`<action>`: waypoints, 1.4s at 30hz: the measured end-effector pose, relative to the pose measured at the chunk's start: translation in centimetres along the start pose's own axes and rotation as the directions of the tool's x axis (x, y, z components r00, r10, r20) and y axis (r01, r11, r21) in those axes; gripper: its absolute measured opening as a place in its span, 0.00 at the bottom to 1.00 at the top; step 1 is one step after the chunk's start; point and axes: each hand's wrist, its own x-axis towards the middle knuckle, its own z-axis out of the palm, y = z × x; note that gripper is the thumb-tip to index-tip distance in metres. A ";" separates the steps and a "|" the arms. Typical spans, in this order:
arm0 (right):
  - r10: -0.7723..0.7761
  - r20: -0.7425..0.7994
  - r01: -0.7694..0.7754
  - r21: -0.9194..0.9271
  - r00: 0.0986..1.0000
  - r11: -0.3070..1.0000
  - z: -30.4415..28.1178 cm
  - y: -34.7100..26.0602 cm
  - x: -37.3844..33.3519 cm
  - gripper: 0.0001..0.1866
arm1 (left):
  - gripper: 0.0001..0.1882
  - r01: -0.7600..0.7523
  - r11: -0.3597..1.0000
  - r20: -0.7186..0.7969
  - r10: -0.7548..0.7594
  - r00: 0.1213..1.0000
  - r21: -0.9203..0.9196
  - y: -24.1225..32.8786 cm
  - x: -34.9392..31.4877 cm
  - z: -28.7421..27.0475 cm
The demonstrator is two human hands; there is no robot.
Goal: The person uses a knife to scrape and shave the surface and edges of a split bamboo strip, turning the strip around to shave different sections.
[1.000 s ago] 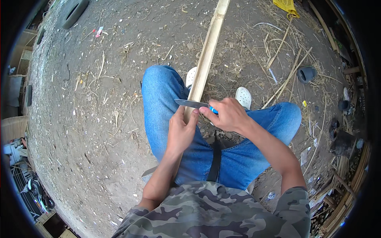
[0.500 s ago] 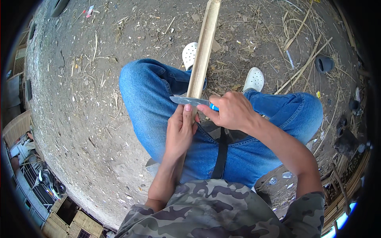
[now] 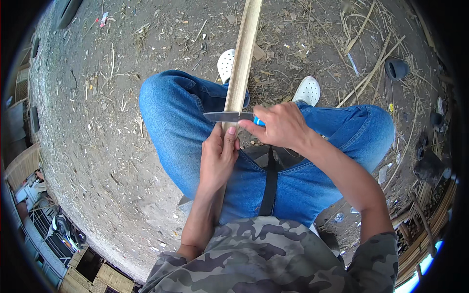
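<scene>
A long split bamboo strip (image 3: 243,61), pale and hollowed along its upper face, runs from under my left forearm out past my feet. My left hand (image 3: 218,155) is closed around it, with the thumb lying on top. Gripped in my right hand (image 3: 283,126) is a knife (image 3: 223,116) with a blue handle, mostly hidden by the fingers. Its blade lies crosswise on the strip, just beyond my left thumb, with the tip pointing left.
My bent legs in blue jeans (image 3: 171,117) flank the strip, and white clogs (image 3: 308,91) rest on the dirt ground. Long bamboo slivers (image 3: 373,71) and a dark cup-like object (image 3: 396,69) lie at the right. More bamboo pieces (image 3: 435,229) are stacked at the right edge.
The knife has moved slightly away from my left thumb along the strip, and its blade has tilted. My left hand keeps its grip. The whole view has shifted a little.
</scene>
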 end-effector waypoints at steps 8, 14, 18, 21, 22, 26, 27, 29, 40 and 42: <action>0.092 -0.046 -0.088 0.074 0.995 0.993 0.1 0.0 -1.1 0.31 | 0.14 0.093 0.981 0.090 -0.078 0.993 -0.172 -1.1 -0.7 0.2; 0.442 -0.106 -0.433 0.101 0.891 0.896 -5.9 3.9 1.2 0.34 | 0.14 0.017 0.990 0.203 0.012 0.979 -0.142 -0.9 -0.8 0.8; 0.551 -0.104 -0.502 0.298 0.828 0.812 -7.4 4.0 0.8 0.34 | 0.17 0.012 0.989 0.228 0.022 0.973 -0.148 0.6 -0.7 0.8; 0.450 -0.119 -0.388 0.348 0.885 0.853 -7.5 1.5 -1.0 0.29 | 0.16 -0.092 0.985 0.273 0.129 0.953 -0.143 0.9 -1.2 1.1; 0.400 -0.161 -0.338 0.313 0.902 0.888 -7.7 1.2 -2.4 0.26 | 0.16 -0.120 0.987 0.294 0.148 0.944 -0.109 1.1 -1.3 1.6; 0.411 -0.403 -0.285 0.337 0.818 0.898 -10.4 -1.9 -8.5 0.19 | 0.16 -0.410 0.890 0.404 0.307 0.862 0.199 3.8 -2.2 4.2; 0.345 -0.554 -0.228 0.270 0.758 0.935 -10.0 -1.2 -10.2 0.19 | 0.18 -0.506 0.802 0.433 0.352 0.830 0.318 4.7 -2.9 4.9; 0.400 -0.672 -0.296 0.271 0.623 0.916 -11.9 -2.2 -13.2 0.19 | 0.21 -0.674 0.655 0.487 0.490 0.723 0.341 4.8 -1.7 6.5; 0.669 -0.743 -0.678 0.483 0.016 0.554 -12.0 1.4 -20.8 0.24 | 0.25 -0.882 0.016 0.766 0.489 0.417 0.471 11.0 -0.2 14.2; 0.649 -0.760 -0.670 0.484 -0.004 0.563 -12.0 0.5 -20.2 0.24 | 0.24 -0.897 0.016 0.796 0.453 0.401 0.443 11.0 0.7 14.7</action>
